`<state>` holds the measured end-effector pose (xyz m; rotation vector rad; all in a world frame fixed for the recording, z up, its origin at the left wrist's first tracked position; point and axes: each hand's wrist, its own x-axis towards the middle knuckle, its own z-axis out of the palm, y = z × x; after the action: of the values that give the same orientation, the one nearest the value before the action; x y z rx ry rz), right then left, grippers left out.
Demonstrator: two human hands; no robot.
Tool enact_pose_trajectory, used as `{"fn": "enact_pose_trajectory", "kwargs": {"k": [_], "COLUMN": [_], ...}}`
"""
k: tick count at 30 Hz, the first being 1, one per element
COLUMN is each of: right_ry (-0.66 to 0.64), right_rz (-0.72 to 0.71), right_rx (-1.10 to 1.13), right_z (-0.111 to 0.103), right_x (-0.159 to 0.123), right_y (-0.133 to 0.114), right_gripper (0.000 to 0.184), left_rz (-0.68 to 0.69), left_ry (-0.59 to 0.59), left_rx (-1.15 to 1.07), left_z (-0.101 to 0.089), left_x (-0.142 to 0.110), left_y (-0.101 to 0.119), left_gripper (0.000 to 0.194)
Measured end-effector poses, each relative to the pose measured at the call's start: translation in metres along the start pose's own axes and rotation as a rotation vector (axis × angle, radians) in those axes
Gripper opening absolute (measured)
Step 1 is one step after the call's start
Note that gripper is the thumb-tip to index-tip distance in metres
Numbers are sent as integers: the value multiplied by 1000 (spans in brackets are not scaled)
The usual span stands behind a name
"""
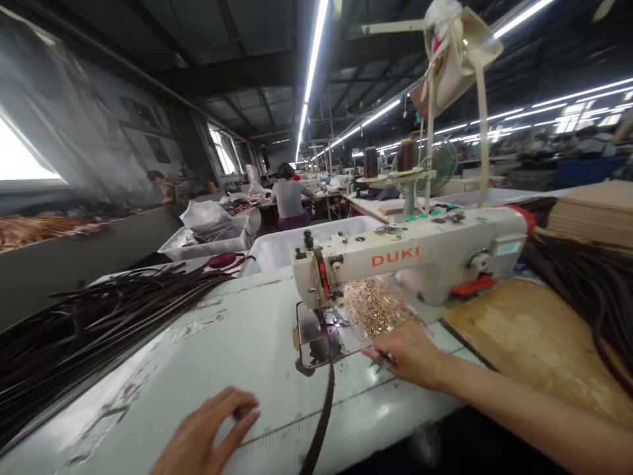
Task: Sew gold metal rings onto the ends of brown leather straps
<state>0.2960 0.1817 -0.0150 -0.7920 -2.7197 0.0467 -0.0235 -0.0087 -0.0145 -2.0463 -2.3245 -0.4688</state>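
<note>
A dark brown strap [325,396] runs from under the needle area of the white sewing machine [395,254] and hangs over the table's front edge. To its left, my left hand [210,425] is over the white tabletop, fingers loosely curled, thumb apart, holding nothing. My right hand [408,353] is closed around a small metal tool that looks like thread snips [380,360], right of the metal needle plate [311,340]. Just behind that hand, a clear plastic bag of gold-coloured metal fittings [373,307] lies under the machine arm.
Many dark straps [99,316] lie along the table's left side, and more [578,284] hang at the right. A brown board [544,343] sits beside the machine. White bins [316,237] stand behind the table. A person [291,198] sits farther back.
</note>
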Motion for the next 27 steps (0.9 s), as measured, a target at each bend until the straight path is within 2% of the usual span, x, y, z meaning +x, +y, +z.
{"fn": "enact_pose_trajectory", "kwargs": {"k": [3,5,7,14,18,21,27], "right_ry": [-63,-136,-182,-136,-134,-131,-128], "right_rz": [-76,-130,-145,-111,-120,-117,-112], "right_rx": [33,57,73,156,177,192,207], "right_z": [-1,-1,4,39,43,42,45], "right_x": [15,23,27,22,20,20,21], "right_y": [-2,-1,2,17,18,19,19], "right_gripper": [10,19,24,25,28,29,30], "left_rz": [149,243,308,361,412,484,623], "left_ry": [-116,-179,-212,-269,-247,-186,7], "left_rx": [-77,-80,-61,19,33,53,177], "left_z": [36,54,64,64,70,75,78], "left_x": [51,74,86,94,94,92,90], "left_y": [33,53,64,69,66,62,60], "left_gripper": [51,59,64,66,63,66,71]}}
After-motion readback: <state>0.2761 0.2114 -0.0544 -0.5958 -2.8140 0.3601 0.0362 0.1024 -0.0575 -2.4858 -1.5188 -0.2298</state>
